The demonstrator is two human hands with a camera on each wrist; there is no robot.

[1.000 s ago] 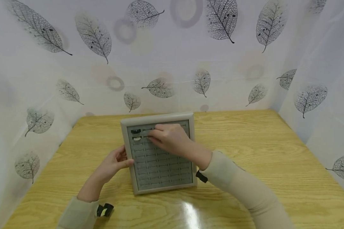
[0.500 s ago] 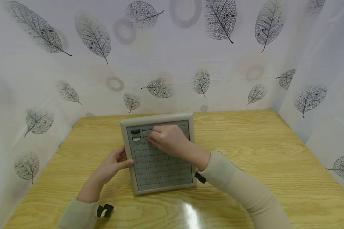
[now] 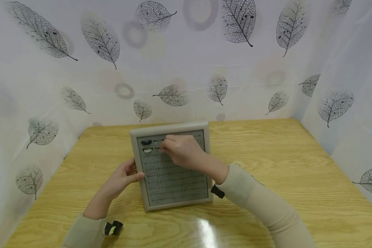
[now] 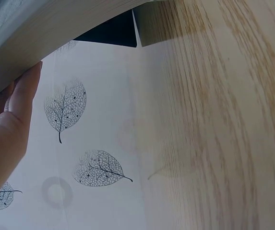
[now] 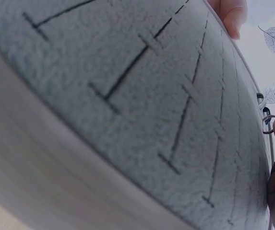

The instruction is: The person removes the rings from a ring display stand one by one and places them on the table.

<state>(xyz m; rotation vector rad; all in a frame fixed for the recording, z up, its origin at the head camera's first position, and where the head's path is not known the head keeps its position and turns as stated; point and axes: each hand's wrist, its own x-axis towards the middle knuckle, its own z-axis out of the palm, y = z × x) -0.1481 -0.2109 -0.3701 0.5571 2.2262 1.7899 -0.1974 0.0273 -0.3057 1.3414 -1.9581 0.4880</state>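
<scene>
A framed ring display board (image 3: 175, 186) with grey, slotted padding leans upright on the table. My left hand (image 3: 124, 177) grips its left side, thumb on the front of the frame; in the left wrist view the fingers (image 4: 24, 93) reach behind it. Near the upper rows, my right hand (image 3: 184, 150) pinches a thin ring (image 5: 267, 125) against the padding, its fingers curled. How deep the ring sits in its slot cannot be told. A black ring (image 3: 146, 142) and a pale ring (image 3: 147, 150) sit in the left column. My right hand covers part of the upper slots.
The board stands on a yellow wood-grain table (image 3: 266, 148). A dark support (image 4: 113, 31) shows behind the board in the left wrist view. White leaf-printed cloth (image 3: 192, 62) hangs at the back and both sides.
My right hand shifts very slightly at the same slot, its fingers curling a little more. My left hand and the board hold still.
</scene>
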